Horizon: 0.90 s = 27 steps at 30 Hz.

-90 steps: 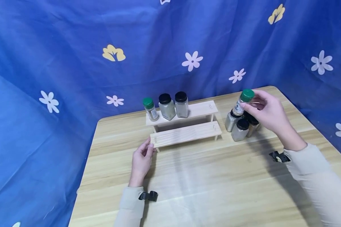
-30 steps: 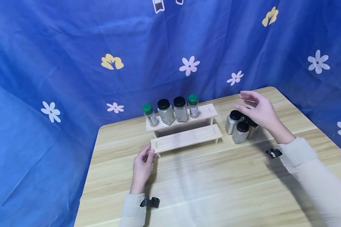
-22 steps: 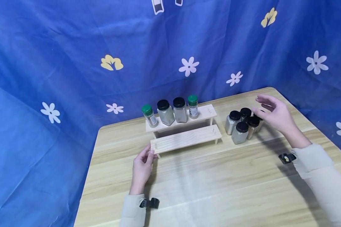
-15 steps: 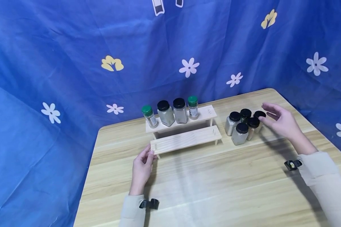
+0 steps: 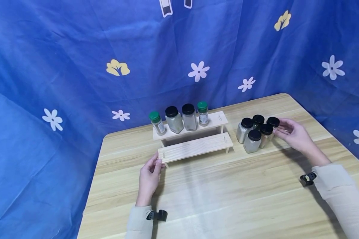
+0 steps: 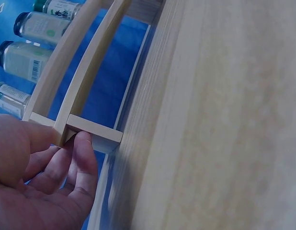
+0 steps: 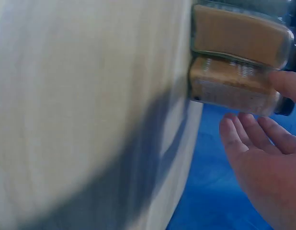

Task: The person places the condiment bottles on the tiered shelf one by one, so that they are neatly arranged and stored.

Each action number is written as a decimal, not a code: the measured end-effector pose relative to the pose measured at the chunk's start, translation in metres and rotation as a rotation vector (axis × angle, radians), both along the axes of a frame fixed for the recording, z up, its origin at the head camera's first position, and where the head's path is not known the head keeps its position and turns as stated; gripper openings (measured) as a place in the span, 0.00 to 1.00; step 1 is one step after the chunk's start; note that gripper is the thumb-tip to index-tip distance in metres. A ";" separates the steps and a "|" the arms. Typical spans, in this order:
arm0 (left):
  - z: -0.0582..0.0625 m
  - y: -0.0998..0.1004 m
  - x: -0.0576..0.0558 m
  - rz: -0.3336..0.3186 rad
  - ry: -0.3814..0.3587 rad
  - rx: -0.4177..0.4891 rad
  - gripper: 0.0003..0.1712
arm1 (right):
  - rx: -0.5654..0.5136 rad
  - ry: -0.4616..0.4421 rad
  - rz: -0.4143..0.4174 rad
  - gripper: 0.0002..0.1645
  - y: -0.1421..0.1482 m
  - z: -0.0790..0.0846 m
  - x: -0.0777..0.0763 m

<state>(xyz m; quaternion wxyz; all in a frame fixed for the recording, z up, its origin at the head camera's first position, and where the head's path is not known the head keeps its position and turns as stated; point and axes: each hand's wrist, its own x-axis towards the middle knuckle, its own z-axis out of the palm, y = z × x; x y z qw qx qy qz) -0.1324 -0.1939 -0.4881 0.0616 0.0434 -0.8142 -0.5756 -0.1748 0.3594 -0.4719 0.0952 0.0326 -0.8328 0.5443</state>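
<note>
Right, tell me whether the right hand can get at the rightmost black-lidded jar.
Probably yes: the right hand is right beside the rightmost jar, whose outer side looks free; the neighbouring jars stand only to its left.

Black jar lids (image 5: 273,121), green lids (image 5: 154,116), flowered blue cloth (image 5: 155,43)

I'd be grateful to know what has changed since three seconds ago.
The right hand has moved a green-capped jar left onto the upper shelf, let it go, and returned to the rightmost black-capped jar. The left hand still holds the left end of the lower shelf; the other three shelf jars stand as before.
</note>
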 end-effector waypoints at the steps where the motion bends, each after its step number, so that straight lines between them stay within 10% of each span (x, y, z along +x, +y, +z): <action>1: 0.000 0.000 0.000 0.000 0.000 -0.001 0.25 | 0.001 0.003 0.005 0.34 0.000 -0.002 -0.001; 17: 0.000 -0.001 0.002 -0.005 -0.030 0.018 0.25 | 0.102 -0.031 -0.026 0.32 0.000 -0.003 0.002; 27: 0.000 -0.001 0.000 -0.003 -0.023 0.002 0.25 | 0.119 0.068 -0.145 0.31 0.003 0.036 -0.005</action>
